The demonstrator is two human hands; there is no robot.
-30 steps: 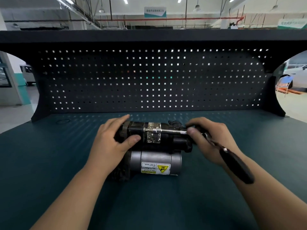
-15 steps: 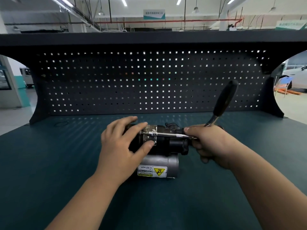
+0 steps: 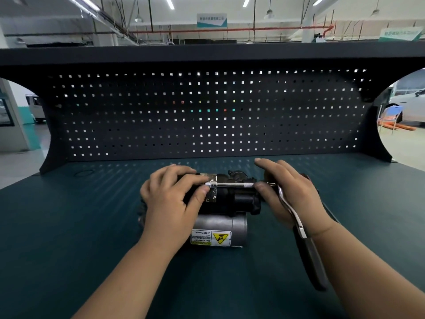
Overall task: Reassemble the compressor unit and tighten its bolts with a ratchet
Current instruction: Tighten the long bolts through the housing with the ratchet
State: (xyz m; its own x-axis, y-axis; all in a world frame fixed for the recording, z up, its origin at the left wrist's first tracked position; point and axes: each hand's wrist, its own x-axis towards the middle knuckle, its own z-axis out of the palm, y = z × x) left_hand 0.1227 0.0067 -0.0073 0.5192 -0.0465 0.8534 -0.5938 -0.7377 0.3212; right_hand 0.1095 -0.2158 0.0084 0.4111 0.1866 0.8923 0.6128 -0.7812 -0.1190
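Workshop hall and dark pegboard [image 3: 207, 111] stand behind the teal table [image 3: 69, 226], where the compressor unit [image 3: 232, 201] lies on its side at centre, warning label [image 3: 211, 237] facing the operator. Likely fault: the round body rolls under torque if the holding grip slackens, or the socket [image 3: 208, 184] cams off the bolt if the long extension bar [image 3: 232, 184] tilts. Left grip [image 3: 170, 199] is clamped over the unit's left end. Right grip [image 3: 287, 192] is closed on the ratchet [image 3: 309, 256] head at the unit's right end, with the bar lying along the unit's top between both grips.
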